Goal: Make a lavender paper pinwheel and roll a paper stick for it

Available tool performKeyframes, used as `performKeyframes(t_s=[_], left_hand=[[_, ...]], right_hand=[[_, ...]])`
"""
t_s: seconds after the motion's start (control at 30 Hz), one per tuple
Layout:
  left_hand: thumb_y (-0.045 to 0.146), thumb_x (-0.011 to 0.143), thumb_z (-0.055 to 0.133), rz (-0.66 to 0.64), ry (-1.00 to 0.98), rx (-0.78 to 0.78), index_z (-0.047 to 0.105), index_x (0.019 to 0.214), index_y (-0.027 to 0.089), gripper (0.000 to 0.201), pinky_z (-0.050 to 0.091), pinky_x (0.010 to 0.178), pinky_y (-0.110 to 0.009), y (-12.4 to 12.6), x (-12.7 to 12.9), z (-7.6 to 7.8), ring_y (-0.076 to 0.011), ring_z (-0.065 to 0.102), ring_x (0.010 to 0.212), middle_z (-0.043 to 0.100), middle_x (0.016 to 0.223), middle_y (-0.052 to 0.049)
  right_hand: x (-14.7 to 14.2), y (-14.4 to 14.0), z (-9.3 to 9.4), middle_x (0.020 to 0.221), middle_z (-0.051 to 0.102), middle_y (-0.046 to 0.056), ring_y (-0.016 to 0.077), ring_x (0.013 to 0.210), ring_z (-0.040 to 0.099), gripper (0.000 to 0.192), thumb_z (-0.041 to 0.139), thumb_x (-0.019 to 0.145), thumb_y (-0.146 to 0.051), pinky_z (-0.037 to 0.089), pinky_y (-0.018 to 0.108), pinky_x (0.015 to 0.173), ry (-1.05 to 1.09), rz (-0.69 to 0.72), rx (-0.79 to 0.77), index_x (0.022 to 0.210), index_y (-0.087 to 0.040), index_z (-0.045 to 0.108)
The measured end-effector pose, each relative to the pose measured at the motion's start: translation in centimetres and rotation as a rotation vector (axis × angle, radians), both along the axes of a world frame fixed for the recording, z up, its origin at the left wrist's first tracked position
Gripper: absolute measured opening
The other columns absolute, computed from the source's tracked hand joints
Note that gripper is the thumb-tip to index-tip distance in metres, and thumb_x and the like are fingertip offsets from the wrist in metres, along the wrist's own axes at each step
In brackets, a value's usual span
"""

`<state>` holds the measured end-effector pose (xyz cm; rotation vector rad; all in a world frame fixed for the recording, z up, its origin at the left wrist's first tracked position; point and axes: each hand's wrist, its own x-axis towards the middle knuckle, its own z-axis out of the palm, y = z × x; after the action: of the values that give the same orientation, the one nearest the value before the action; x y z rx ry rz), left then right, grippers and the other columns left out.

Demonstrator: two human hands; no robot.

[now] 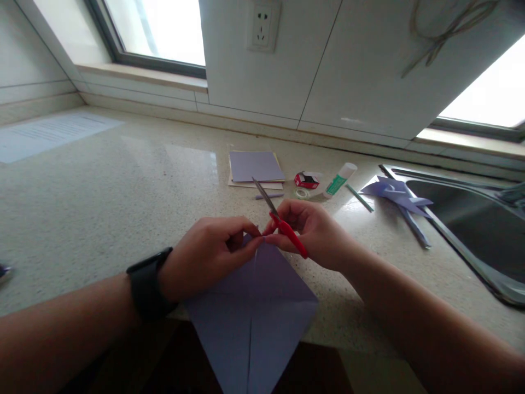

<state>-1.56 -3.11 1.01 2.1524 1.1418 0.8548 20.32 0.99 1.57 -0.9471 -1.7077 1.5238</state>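
Paper (pixel 256 284) at front edge of counter (pixel 123 219), lower part overhanging.
L hand (pixel 205 254) & R hand (pixel 318 232): fingertips pinching paper's top corner; R hand also w/ red scissors (pixel 292 236), blades pointing fwd.

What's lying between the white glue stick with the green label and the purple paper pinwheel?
A thin, straight, pale green rod lies there, as the head view shows.

speckled counter (pixel 123 202) | printed sheet (pixel 53 134) | paper stack (pixel 256 166) | red box (pixel 304 181) | glue stick (pixel 339 180) | pinwheel (pixel 391 189)
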Motion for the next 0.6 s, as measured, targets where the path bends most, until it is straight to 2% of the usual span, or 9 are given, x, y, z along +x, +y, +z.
performKeyframes(t_s=[0.17, 0.3, 0.43, 0.6], left_hand=[[0.030, 0.095, 0.062, 0.013, -0.036, -0.037, 0.072, 0.090, 0.019, 0.016, 0.032, 0.048, -0.021, 0.01, 0.17, -0.23, -0.0088, 0.046, 0.054, 0.058, 0.063, 0.005], [0.036, 0.094, 0.064, 0.027, -0.070, -0.134, 0.073, 0.093, 0.020, 0.019, 0.033, 0.048, -0.021, 0.16, 0.21, -0.55, -0.0098, 0.048, 0.055, 0.058, 0.064, 0.004], [0.041, 0.094, 0.063, 0.038, -0.103, -0.249, 0.074, 0.096, 0.020, 0.024, 0.038, 0.052, -0.023, 0.32, 0.33, -0.65, -0.0120, 0.053, 0.061, 0.067, 0.073, 0.001], [0.042, 0.092, 0.064, 0.028, -0.122, -0.292, 0.076, 0.096, 0.019, 0.026, 0.035, 0.050, -0.023, 0.33, 0.38, -0.55, -0.0117, 0.050, 0.059, 0.066, 0.072, 0.000]], right_hand=[[-0.01, -0.29, -0.23, 0.074, 0.069, -0.001, 0.0110, 0.065, 0.064, 0.035, 0.093, 0.061, -0.028, 0.053, 0.023, 0.060, 0.015, -0.026, 0.013, 0.080, -0.018, 0.066], [-0.09, -0.43, -0.43, 0.078, 0.072, 0.000, 0.0124, 0.068, 0.066, 0.034, 0.093, 0.062, -0.028, 0.054, 0.024, 0.062, 0.034, -0.056, 0.002, 0.081, -0.019, 0.066], [-0.15, -0.53, -0.60, 0.080, 0.073, 0.000, 0.0124, 0.069, 0.066, 0.033, 0.092, 0.061, -0.022, 0.053, 0.024, 0.062, 0.089, -0.076, -0.028, 0.081, -0.019, 0.066], [-0.29, -0.74, -0.50, 0.080, 0.073, 0.001, 0.0135, 0.070, 0.067, 0.031, 0.091, 0.063, -0.021, 0.053, 0.024, 0.061, 0.085, -0.080, -0.028, 0.081, -0.019, 0.066]])
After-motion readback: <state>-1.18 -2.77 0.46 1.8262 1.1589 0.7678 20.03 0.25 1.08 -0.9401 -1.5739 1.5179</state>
